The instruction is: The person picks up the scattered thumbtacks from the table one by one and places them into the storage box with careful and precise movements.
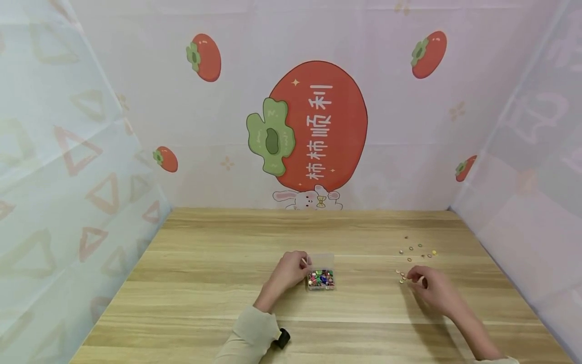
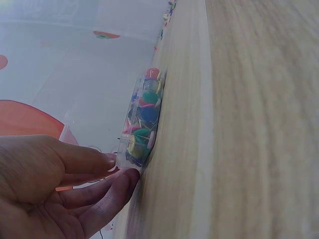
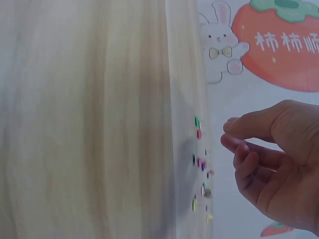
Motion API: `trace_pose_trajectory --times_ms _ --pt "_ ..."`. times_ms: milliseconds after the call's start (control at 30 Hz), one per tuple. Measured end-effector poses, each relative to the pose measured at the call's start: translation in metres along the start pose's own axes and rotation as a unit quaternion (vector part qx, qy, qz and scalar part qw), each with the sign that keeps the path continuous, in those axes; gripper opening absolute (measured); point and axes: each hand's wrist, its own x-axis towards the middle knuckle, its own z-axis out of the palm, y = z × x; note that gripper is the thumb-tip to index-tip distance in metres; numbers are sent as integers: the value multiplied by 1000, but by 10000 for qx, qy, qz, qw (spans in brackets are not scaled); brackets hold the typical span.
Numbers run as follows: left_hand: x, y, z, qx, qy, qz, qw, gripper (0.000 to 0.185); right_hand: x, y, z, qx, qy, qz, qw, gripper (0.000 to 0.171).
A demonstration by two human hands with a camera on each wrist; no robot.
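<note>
A small clear plastic box of coloured pushpins sits mid-table with its lid folded back. My left hand lies at the box's left end. In the left wrist view, its fairly straight fingertips touch the end of the box. Loose pushpins are scattered on the right of the table. My right hand hovers at the near edge of them. In the right wrist view, its thumb and fingers are loosely curled beside the pins, with nothing visible between them.
The wooden table is closed in by printed fabric walls: a persimmon backdrop behind and translucent sheets at both sides. A black wrist strap shows on my left sleeve.
</note>
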Motion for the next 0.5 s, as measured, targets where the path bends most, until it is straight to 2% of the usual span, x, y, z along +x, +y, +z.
trace_pose_trajectory --times_ms 133,500 --pt "-1 -2 1 -16 4 44 10000 6 -5 10 -6 -232 -21 59 9997 17" --pt "-2 1 -1 54 46 62 10000 7 -5 20 -10 -395 -479 161 9979 17"
